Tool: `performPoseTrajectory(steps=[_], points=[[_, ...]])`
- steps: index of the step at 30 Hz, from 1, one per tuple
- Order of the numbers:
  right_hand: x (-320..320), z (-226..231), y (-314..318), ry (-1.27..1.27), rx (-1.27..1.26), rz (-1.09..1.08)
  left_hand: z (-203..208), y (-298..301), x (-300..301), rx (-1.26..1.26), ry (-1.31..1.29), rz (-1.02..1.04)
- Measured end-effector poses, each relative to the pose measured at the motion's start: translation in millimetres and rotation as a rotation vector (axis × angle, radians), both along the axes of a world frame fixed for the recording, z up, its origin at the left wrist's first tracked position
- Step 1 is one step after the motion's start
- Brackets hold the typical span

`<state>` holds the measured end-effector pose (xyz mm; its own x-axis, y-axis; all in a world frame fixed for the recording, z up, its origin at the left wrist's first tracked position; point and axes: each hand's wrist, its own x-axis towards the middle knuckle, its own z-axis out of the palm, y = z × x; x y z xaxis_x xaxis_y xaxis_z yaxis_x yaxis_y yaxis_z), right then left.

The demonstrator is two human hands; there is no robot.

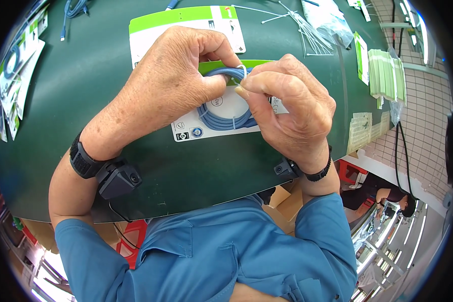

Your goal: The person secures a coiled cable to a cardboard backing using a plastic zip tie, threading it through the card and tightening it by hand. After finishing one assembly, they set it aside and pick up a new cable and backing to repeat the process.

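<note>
A coiled blue cable [219, 123] lies against a white and green backing card [218, 109] in front of me on the dark green table. A thin white tie [235, 122] crosses the lower part of the coil. My left hand [168, 78] has thumb and forefinger closed about the top of the coil. Beside its fingertips, my right hand [297, 105] pinches a white cable tie [244, 71] looped over the coil's upper strands. The fingers hide part of the coil and of the card's upper right side.
Another card [148, 38] lies beyond my hands. Loose cable ties [309, 38] and a clear plastic bag [332, 22] sit at the far right, near a stack of cards [385, 75]. Carded cables [22, 75] pile up at left. A person [382, 194] is seated at right.
</note>
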<state>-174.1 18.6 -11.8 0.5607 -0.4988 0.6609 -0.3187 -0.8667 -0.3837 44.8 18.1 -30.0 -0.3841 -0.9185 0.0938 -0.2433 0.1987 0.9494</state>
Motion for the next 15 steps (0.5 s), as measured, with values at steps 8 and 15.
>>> performPoseTrajectory(steps=[8,15], points=[[3.4,1.0,-0.1,0.121,-0.085,-0.031,-7.0,-0.9,-2.1,0.055,0.11,-0.002],[1.6,13.0,10.8,0.195,-0.053,-0.055,3.6,2.0,-1.8,0.141,0.14,-0.062]])
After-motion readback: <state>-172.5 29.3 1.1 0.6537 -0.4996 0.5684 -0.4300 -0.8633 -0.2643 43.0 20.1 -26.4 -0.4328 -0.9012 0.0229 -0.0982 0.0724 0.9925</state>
